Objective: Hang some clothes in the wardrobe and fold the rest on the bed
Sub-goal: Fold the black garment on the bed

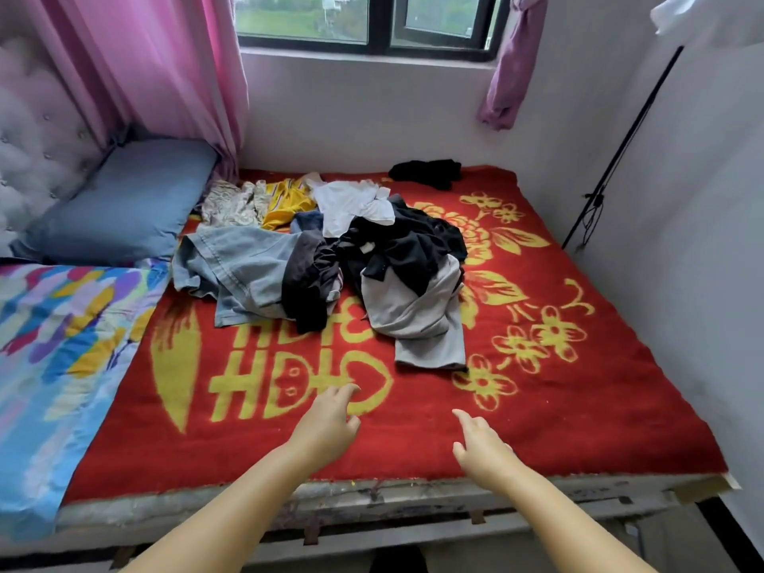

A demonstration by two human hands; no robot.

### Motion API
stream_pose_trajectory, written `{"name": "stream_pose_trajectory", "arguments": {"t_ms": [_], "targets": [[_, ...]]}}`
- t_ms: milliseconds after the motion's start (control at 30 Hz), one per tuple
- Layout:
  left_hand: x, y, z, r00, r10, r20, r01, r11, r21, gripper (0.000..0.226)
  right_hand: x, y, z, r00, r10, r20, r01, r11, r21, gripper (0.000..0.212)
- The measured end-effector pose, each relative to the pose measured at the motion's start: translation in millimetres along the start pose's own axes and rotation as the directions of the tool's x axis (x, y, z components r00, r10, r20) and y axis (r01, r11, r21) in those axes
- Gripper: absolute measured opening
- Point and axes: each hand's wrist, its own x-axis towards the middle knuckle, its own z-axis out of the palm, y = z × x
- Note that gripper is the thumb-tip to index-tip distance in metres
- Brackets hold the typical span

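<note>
Filling most of the view, a bed (pixel 578 407) under a red and gold blanket is sitting against a white wall below a window (pixel 364 22), with pink curtains (pixel 165 76) hanging at the left. Lying across the middle of the blanket is a loose pile of clothes (pixel 330 258): a grey garment (pixel 417 320) nearest, denim (pixel 239 266) at the left, black and white pieces on top, and one black item (pixel 426 173) lying apart by the wall. Nothing looks folded yet, and no wardrobe is showing, so the task seems barely begun. The left hand (pixel 326 423) and right hand (pixel 481 446) are reaching over the near edge, fingers loosely spread, holding nothing.
</note>
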Motion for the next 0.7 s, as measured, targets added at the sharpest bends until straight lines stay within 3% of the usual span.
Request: {"name": "stream_pose_trajectory", "arguments": {"t_ms": [233,500,600,700], "targets": [[148.7,11.0,30.0,0.981,-0.172,0.092,0.174,0.985,-0.012,0.059,156.8,38.8,-54.1,0.991,0.048,0.124,-0.039,0.997,-0.072,0.056],[268.8,0.7,60.6,0.958,-0.212,0.196,0.216,0.976,-0.002,0.061,309.9,37.0,-89.7,0.985,-0.003,0.172,0.024,0.992,-0.124,0.055],[322.8,-9.8,63.2,0.967,-0.169,0.189,0.170,0.985,0.014,0.063,369.7,18.6,-96.8,0.990,-0.052,0.131,0.065,0.993,-0.100,0.053],[385.5,-16.5,65.8,0.984,-0.085,0.159,0.079,0.996,0.043,0.060,429.3,2.5,-106.4,0.993,-0.105,-0.055,0.107,0.993,0.048,0.057]]}}
